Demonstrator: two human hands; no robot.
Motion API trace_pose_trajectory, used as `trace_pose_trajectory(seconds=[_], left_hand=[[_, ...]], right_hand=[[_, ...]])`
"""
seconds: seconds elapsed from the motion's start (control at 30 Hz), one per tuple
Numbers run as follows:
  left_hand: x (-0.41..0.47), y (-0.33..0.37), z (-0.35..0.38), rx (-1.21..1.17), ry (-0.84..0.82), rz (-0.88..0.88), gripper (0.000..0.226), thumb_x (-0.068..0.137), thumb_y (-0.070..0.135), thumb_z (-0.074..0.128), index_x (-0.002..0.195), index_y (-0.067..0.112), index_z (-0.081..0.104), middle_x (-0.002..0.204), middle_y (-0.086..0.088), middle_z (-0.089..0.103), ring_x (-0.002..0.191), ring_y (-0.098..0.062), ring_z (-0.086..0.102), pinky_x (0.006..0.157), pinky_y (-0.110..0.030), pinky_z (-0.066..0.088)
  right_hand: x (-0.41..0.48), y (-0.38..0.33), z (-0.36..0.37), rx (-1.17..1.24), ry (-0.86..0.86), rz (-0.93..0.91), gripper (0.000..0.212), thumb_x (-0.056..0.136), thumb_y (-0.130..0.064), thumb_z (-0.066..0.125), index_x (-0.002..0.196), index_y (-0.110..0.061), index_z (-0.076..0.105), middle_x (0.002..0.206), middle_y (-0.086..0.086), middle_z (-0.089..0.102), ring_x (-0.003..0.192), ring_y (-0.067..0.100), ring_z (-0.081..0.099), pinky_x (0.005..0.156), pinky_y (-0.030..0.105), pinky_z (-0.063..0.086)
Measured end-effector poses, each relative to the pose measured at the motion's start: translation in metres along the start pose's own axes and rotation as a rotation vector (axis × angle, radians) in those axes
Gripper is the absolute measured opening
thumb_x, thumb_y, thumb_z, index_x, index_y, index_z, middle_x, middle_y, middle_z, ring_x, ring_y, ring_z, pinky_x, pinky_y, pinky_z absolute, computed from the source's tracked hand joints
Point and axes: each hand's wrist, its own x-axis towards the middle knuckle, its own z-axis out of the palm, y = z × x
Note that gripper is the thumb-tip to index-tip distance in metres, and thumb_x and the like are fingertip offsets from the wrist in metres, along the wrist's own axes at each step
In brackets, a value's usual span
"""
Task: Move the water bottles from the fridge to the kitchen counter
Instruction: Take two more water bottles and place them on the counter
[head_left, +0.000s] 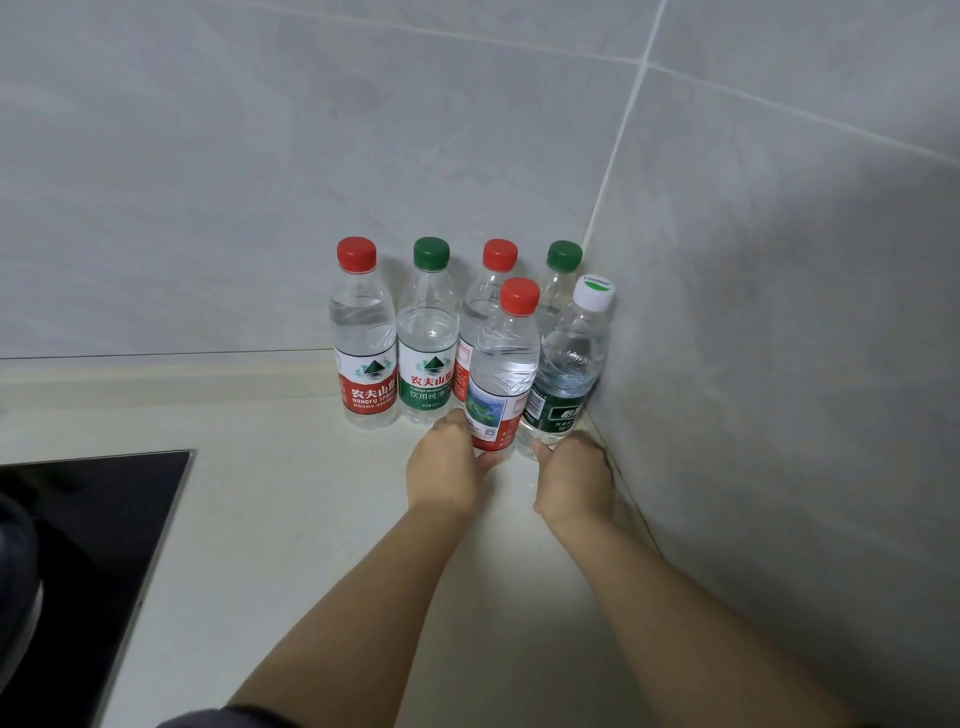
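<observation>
A: Hands first.

B: Left hand (444, 470) is curled round the foot of the front red bottle (506, 364). Right hand (574, 480) is curled round the foot of the white-cap bottle (574, 364). The hands are apart, with a strip of counter (311, 519) showing between them. One bottle each.

A: Are they seated or lifted?

B: Cannot tell. Both bases are hidden behind the fingers. Both bottles are near upright, tops leaning a little to the right.

A: How do the two sit relative to each other?

B: Side by side in the corner, just beside each other, with the white-cap bottle on the right. Its cap is close to the side wall (779, 364). Whether it touches cannot be made out.

A: What is behind them?

B: A row of four along the back wall (208, 208).
- Far-left bottle (363, 338): red cap, red label.
- Green bottle (428, 338): stands against the far-left bottle.
- Back red bottle (488, 296): largely covered by the front red bottle.
- Corner bottle (558, 280): green cap, only the cap and shoulder visible.

The first two plainly stand on the counter. The bases of the other two are hidden.

A: Caps and contents?

B: All six are capped and hold clear water, filled high.

A: Farther out?

B: Bare forearms (363, 597) enter from the lower edge. A black hob (93, 519) is set in the counter at left, well apart from the bottles. The walls are grey tile with pale grout.
</observation>
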Motion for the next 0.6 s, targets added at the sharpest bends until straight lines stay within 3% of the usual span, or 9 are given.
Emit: trace_pose_trajectory(seconds=[0.13, 0.37, 0.5, 0.6], left_hand=[[0.0, 0.001, -0.003, 0.056, -0.01, -0.018, 0.052, 0.08, 0.051, 0.072, 0.115, 0.014, 0.057, 0.107, -0.007, 0.07, 0.098, -0.028, 0.064, 0.076, -0.035, 0.051], [-0.002, 0.002, -0.006, 0.058, -0.063, -0.038, 0.053, 0.08, 0.048, 0.072, 0.119, 0.016, 0.054, 0.112, -0.006, 0.068, 0.102, -0.027, 0.063, 0.075, -0.031, 0.046], [-0.015, -0.004, -0.022, 0.071, -0.155, -0.067, 0.078, 0.078, 0.047, 0.075, 0.137, 0.014, 0.037, 0.131, -0.01, 0.056, 0.118, -0.028, 0.055, 0.089, -0.037, 0.046], [-0.043, -0.02, -0.051, 0.197, -0.2, -0.018, 0.095, 0.079, 0.058, 0.068, 0.149, 0.013, 0.022, 0.145, -0.008, 0.041, 0.133, -0.027, 0.041, 0.103, -0.036, 0.038]], right_hand=[[0.002, 0.002, 0.002, 0.041, 0.003, 0.003, 0.033, 0.093, -0.031, 0.065, 0.111, -0.004, 0.059, 0.112, 0.018, 0.069, 0.104, 0.034, 0.066, 0.075, 0.032, 0.048], [-0.01, 0.005, -0.002, 0.062, 0.018, -0.058, 0.036, 0.095, -0.028, 0.062, 0.118, -0.001, 0.052, 0.117, 0.02, 0.064, 0.11, 0.037, 0.06, 0.082, 0.036, 0.046], [-0.032, 0.007, -0.012, -0.012, -0.033, -0.167, 0.039, 0.097, -0.031, 0.059, 0.124, -0.005, 0.051, 0.116, 0.017, 0.065, 0.11, 0.036, 0.059, 0.079, 0.035, 0.045], [-0.06, 0.01, -0.025, -0.107, -0.084, -0.285, 0.043, 0.098, -0.036, 0.055, 0.131, -0.011, 0.048, 0.123, 0.011, 0.063, 0.114, 0.031, 0.057, 0.085, 0.035, 0.046]])
